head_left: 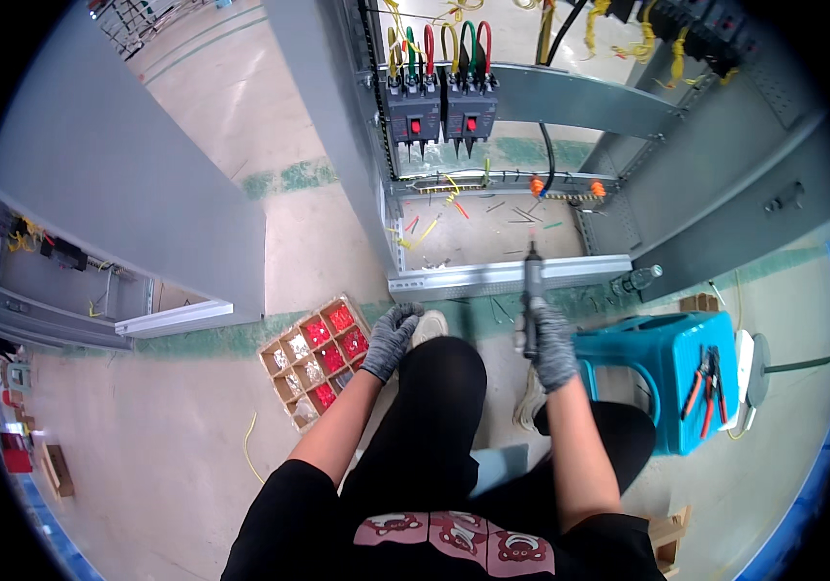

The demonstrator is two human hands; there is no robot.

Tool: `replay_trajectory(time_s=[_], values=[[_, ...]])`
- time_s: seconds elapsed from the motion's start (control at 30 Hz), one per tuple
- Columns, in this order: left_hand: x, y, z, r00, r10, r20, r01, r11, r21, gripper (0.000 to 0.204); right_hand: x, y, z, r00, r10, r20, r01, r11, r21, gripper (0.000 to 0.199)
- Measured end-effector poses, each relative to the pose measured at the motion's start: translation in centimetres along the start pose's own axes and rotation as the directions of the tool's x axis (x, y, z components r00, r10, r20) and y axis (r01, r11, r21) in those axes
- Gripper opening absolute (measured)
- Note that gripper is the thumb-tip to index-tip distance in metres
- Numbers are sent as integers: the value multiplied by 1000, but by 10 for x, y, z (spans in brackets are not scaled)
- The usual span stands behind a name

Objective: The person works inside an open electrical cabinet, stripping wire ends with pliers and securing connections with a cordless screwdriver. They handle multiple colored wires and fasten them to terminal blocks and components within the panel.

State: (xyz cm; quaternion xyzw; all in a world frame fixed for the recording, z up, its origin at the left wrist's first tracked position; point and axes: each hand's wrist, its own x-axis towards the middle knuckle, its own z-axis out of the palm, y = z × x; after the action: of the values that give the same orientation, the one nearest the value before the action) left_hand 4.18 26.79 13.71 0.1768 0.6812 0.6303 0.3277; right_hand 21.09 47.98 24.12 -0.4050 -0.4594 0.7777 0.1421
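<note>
My right hand (552, 344), in a grey glove, is wrapped round a slim dark electric screwdriver (533, 276). Its tip points away from me, toward the bottom rail (502, 279) of an open grey metal cabinet (323, 97). My left hand (392, 339), gloved too, is closed beside my left knee; whatever its fingers may hold is hidden. Close by on its left, a wooden compartment tray (268, 360) with red and whitish small parts lies on the floor. Inside the cabinet hang two dark circuit breakers (415, 114) with red switches and yellow, green and red wires.
On my right stands a blue plastic stool (628, 339) with red-handled pliers (705, 392) on top. A clear bottle (635, 280) is by the cabinet's corner. Wire scraps (521, 215) litter the cabinet's floor. Another grey cabinet (134, 194) is at left.
</note>
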Motion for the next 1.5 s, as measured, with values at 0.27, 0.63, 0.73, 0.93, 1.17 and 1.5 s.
replay_trajectory(time_s=[0.27, 0.63, 0.73, 0.93, 1.17, 1.5], values=[[125, -36, 26, 1000, 26, -4, -26, 969, -244, 29, 142, 94, 64, 989, 105, 103, -115, 989, 96, 20], [284, -26, 53, 983, -183, 27, 141, 647, -750, 35, 204, 100, 49, 987, 116, 111, -119, 993, 18, 25], [266, -9, 39, 964, -122, 237, 265, 503, -822, 40, 208, 113, 40, 992, 47, 116, -45, 999, -22, 26], [253, -22, 27, 981, -73, 178, 174, 730, -660, 45, 217, 127, 39, 994, 44, 97, -38, 997, -62, 26], [241, 9, 39, 893, -105, 437, 447, 296, -844, 57, 224, 130, 36, 997, 14, 72, -5, 993, -122, 25], [232, 5, 38, 936, -254, 242, 351, 683, -640, 26, 223, 138, 28, 997, -33, 71, 43, 989, -139, 25]])
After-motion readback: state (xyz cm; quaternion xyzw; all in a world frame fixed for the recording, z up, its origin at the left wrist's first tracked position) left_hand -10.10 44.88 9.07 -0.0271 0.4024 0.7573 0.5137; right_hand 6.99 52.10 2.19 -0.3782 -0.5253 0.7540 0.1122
